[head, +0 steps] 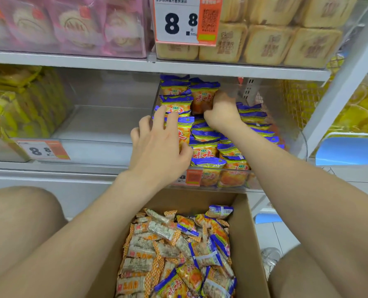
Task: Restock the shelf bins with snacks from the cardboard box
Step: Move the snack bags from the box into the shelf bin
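The clear bin (301,134) on the middle shelf is already crowded with blue-and-orange packets (204,151), stacked in rows from its front wall to its back. Both hands are inside it, apart from each other. The right hand (221,112) reaches to the back of the bin with its fingers curled round a back packet (202,96), which stands on top of the pile. The left hand (159,145) lies over the bin's left rows, with spread fingers and the thumb against an upright packet (184,132). I cannot tell whether it pinches that packet or only steadies it.

The cardboard box (246,233) sits directly below the bin, between the person's knees. It holds more of the same packets mixed with pale checkered sweets (140,263).

The main risk seems to be the pile itself. The rear stack rises close to the shelf above the bin, so pushing another packet in could topple it forward. The packets look slippery and air-filled, and the leaning left rows may slide once the left hand lifts off. Packets near the front of the bin could then spill over its front wall into the box. Because the box is mixed, a checkered sweet could also end up in this bin.
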A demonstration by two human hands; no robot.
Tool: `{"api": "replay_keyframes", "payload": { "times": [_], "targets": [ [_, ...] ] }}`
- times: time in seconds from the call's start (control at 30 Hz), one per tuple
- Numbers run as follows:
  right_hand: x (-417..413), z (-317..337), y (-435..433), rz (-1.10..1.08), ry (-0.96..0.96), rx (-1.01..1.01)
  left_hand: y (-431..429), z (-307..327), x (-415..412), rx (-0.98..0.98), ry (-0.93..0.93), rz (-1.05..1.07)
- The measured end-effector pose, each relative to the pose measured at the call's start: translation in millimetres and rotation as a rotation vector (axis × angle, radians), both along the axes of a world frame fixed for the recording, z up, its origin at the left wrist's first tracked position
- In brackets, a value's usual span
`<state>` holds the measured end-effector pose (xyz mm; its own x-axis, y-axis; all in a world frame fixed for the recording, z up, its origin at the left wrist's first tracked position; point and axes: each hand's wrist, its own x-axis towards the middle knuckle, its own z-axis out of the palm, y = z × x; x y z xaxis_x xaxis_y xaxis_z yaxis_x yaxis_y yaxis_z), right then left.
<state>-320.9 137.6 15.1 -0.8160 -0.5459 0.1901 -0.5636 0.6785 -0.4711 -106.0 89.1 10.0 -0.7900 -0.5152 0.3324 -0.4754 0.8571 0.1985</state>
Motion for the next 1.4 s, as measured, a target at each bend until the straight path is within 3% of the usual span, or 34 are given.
{"api": "replay_keyframes", "payload": {
  "times": [0.2,0.47,0.6,0.7,0.83,0.93,0.97,1.03,1.17,1.23,1.3,1.4],
  "targets": [
    [12,4,-2,-0.082,0.01,0.071,2,1,1,-0.008,-0.012,0.002],
    [-3,5,5,-0.024,-0.073,0.098,-3,-2,4,0.045,0.023,-0.048],
    [0,4,13,-0.101,0.045,0.134,-4,0,8,0.044,0.059,-0.076],
    [17,14,30,-0.142,0.107,0.083,1,5,19,-0.069,0.121,-0.096],
    [66,28,68,0.113,0.075,-0.194,19,18,31,-0.315,0.287,-0.127],
    [115,32,100,0.33,0.101,-0.162,40,14,40,-0.079,0.332,-0.201],
    [128,32,108,0.377,0.094,-0.096,45,9,43,0.083,0.275,-0.195],
    [147,27,121,0.466,0.054,0.086,49,-10,47,0.3,-0.014,-0.198],
    [162,-2,139,0.599,0.1,0.473,41,-59,47,0.355,-0.744,-0.328],
    [162,-15,144,0.639,0.123,0.64,38,-89,43,0.341,-0.978,-0.404],
    [156,-26,146,0.635,0.113,0.778,41,-118,37,0.314,-1.096,-0.454],
    [143,-37,146,0.605,0.072,0.932,50,-158,23,0.325,-1.005,-0.476]
  ]
}}
